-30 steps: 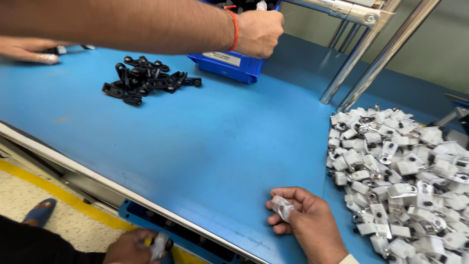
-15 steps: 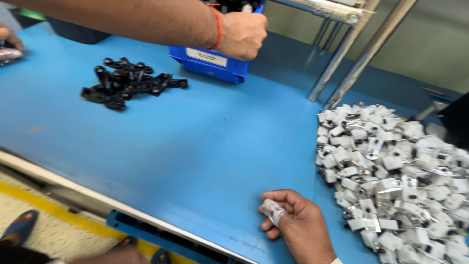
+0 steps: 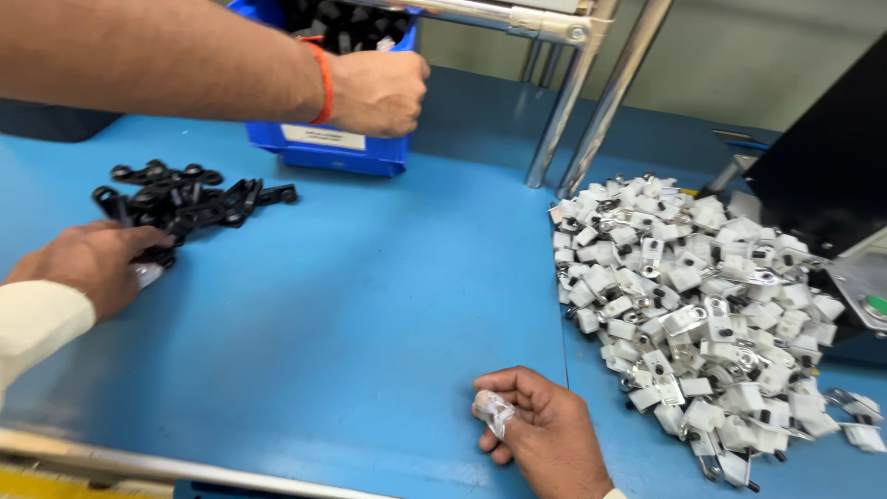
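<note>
My right hand point(image 3: 547, 432) rests on the blue table point(image 3: 370, 305) near its front edge, fingers closed on a small white clip part point(image 3: 492, 410). It lies just left of a large heap of white and metal clip parts point(image 3: 702, 305). My left hand point(image 3: 88, 263), in a cream sleeve, is at the near edge of a pile of black plastic parts point(image 3: 185, 199), fingers curled over a small pale part point(image 3: 148, 273). Another person's bare arm with an orange wristband point(image 3: 322, 81) reaches in from the left, its fist point(image 3: 379, 92) at the blue bin point(image 3: 323, 152).
Two slanted metal posts point(image 3: 573, 120) rise from the table behind the white heap. A black machine housing point(image 3: 832, 176) with a green button point(image 3: 878, 305) stands at the right edge. A metal rail point(image 3: 139, 467) runs along the table's front edge.
The view has swung down and to the left. My left hand has come in to the black pile. My right hand keeps its white part, and the other person's fist stays at the blue bin.
</note>
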